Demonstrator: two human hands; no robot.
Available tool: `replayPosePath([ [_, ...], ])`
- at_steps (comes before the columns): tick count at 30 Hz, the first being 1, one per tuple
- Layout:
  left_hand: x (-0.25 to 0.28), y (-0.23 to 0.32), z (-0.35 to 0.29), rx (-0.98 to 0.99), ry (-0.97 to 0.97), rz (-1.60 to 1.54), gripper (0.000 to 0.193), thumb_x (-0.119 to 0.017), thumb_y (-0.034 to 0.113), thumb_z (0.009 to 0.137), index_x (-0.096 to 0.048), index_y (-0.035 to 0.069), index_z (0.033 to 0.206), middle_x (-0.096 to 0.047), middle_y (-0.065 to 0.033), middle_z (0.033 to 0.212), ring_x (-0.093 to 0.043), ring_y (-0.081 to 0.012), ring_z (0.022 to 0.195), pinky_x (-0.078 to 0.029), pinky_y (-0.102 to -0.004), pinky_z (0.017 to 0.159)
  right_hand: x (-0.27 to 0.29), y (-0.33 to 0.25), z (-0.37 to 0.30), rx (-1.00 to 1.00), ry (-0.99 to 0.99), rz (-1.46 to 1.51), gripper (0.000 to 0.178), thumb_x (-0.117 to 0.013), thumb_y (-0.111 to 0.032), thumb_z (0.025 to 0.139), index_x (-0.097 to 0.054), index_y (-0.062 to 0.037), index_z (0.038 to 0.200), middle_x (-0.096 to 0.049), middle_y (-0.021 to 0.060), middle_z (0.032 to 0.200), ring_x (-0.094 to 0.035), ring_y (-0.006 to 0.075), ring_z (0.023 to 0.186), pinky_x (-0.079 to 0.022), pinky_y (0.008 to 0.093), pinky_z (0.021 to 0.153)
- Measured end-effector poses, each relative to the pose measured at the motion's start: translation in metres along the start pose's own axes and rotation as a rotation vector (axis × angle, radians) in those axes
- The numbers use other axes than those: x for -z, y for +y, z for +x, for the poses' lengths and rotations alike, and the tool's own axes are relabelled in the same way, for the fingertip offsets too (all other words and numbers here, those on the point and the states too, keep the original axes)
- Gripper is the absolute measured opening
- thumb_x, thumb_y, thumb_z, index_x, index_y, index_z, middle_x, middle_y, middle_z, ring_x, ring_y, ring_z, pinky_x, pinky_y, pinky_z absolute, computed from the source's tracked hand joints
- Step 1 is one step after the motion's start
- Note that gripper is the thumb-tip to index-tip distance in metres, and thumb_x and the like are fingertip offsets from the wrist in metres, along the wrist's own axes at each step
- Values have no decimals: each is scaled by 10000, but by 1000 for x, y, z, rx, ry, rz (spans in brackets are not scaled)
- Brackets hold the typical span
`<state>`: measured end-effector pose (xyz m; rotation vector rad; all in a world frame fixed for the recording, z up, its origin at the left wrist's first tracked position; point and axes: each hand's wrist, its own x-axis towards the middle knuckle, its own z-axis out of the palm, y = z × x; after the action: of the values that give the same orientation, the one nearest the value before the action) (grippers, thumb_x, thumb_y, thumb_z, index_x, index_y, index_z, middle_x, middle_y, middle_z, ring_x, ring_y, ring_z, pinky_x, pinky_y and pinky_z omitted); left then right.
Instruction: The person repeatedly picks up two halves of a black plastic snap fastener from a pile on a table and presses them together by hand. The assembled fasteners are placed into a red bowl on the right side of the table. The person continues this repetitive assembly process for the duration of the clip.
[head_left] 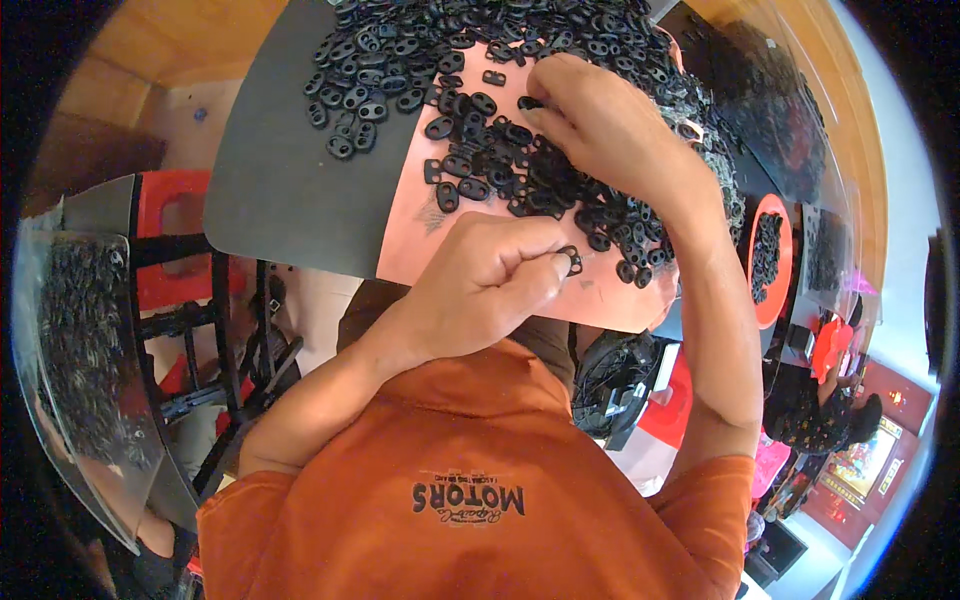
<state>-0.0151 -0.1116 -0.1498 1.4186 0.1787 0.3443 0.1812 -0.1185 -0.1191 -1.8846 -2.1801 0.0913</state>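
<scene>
My left hand (490,280) is closed low over the pink sheet, pinching a small black cord lock part (571,262) between thumb and forefinger. Farther away, my right hand (590,115) has its fingers bent around a black oval cord lock piece (530,103) that pokes out by the thumb. Between the hands and beyond them spreads a pile of black two-holed cord lock pieces (475,140). One squarish piece (493,77) lies apart, left of my right hand.
The pink sheet (405,235) covers part of a dark table (270,170). At the right is a red-orange tray (786,290) of black pieces. Clear-edged panels stand at both sides. A black rack (190,320) and red stool (180,215) are at the left; another person (825,415) is far right.
</scene>
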Motion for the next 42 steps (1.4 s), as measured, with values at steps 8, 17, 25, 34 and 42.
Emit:
replayPosePath([
  [8,-1,-1,0,13,54,-8,158,-457,81,835,-557,9,737,-511,-10,629,-480,-72,565,-386,-217,510,12,-1,12,-211,-221,172,207,-600,-166,739,-520,25,725,-502,170,598,-497,276,540,-393,373,525],
  [17,-3,4,-1,50,124,-126,162,-466,119,837,-570,12,773,-548,-24,677,-505,-70,586,-404,-204,521,14,-13,-9,-132,-30,211,257,-561,-197,796,-522,39,703,-482,144,559,-482,242,500,-380,355,492],
  [25,-4,13,-2,112,140,-270,178,-447,94,842,-514,27,691,-470,9,609,-414,-44,555,-334,-199,497,30,-48,-74,-561,-62,912,357,-491,-277,914,-524,-35,653,-410,-63,543,-344,27,527,-274,224,437],
  [34,-2,11,2,110,47,-218,211,-450,123,819,-479,45,625,-427,19,548,-366,-40,505,-292,-205,456,36,-58,-86,-520,-73,1067,328,-517,-278,909,-557,-41,685,-367,-82,563,-314,17,541,-257,203,452],
  [42,-2,11,3,118,-10,-191,221,-440,111,802,-472,45,593,-426,25,546,-369,-42,499,-296,-212,446,38,-58,-87,-452,-102,1076,301,-533,-247,903,-555,-32,693,-380,-76,571,-333,18,552,-283,209,460],
])
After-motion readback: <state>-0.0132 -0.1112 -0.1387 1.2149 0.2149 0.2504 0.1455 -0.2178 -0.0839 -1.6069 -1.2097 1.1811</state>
